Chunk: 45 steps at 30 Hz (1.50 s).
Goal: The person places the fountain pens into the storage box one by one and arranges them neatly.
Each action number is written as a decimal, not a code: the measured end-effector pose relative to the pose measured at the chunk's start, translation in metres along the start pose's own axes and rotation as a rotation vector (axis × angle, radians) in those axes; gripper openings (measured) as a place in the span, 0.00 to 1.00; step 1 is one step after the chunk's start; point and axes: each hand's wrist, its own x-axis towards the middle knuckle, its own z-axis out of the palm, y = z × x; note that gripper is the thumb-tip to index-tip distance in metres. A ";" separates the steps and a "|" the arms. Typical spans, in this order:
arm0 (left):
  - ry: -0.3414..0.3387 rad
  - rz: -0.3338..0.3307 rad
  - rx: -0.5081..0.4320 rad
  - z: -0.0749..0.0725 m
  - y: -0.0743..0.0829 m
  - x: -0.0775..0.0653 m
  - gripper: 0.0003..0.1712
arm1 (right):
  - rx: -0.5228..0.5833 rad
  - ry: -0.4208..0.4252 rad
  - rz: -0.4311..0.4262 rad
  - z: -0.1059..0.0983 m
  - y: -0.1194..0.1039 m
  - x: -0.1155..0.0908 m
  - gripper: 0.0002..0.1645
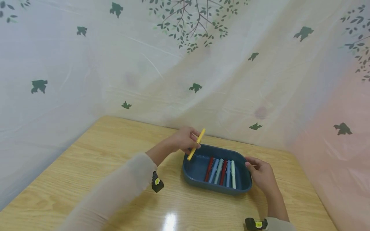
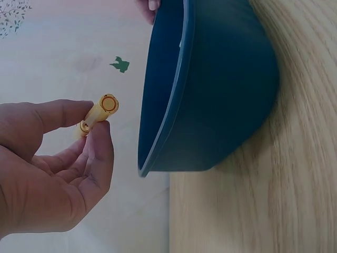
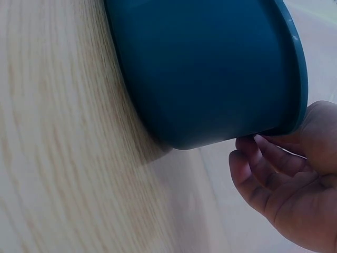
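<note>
Pinched between the thumb and fingers of my left hand is a slim yellow pen-shaped stick, tilted above the left end of a dark blue basin. The left wrist view shows the round end of the yellow stick, apart from the basin's rim. My right hand grips the basin's right rim, thumb on the inner side and fingers outside. Inside the basin, several similar sticks lie side by side: dark red, blue, grey-green and pale green.
The basin stands on a light wood table, towards its back edge. Behind and beside the table hangs a pale curtain printed with green birds and leafy branches. Each wrist carries a small black device.
</note>
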 end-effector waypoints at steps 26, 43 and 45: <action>-0.042 -0.011 0.040 0.058 -0.007 0.008 0.25 | 0.004 -0.007 -0.001 -0.001 -0.002 -0.002 0.24; -0.028 -0.069 0.139 0.073 -0.011 0.009 0.26 | -0.005 0.005 -0.020 -0.001 0.000 0.000 0.23; -0.027 -0.074 0.155 0.074 -0.011 0.010 0.26 | -0.004 0.005 -0.018 -0.001 0.000 0.000 0.23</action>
